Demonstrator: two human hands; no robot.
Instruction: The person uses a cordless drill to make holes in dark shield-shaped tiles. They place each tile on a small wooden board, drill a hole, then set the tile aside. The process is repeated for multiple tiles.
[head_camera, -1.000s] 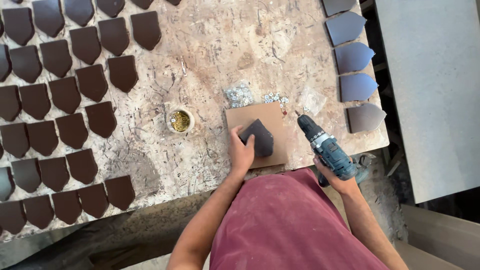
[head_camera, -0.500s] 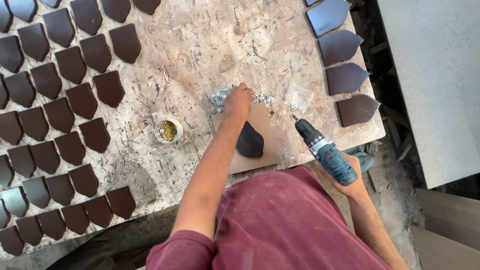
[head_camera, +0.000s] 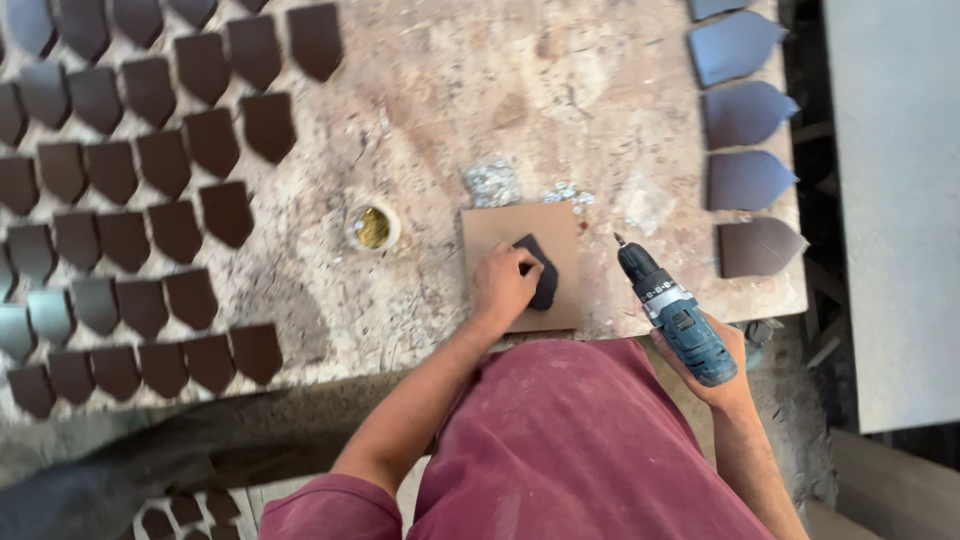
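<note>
A: Well, nearest, what has each hand got?
B: Right hand (head_camera: 715, 365) is wrapped tight around the blue cordless drill (head_camera: 672, 312); left hand (head_camera: 503, 285), fingers curled, presses the dark pointed leather piece (head_camera: 541, 272) onto the square tan board (head_camera: 522, 236). Beyond sits a small tin of brass screws (head_camera: 373, 226)
</note>
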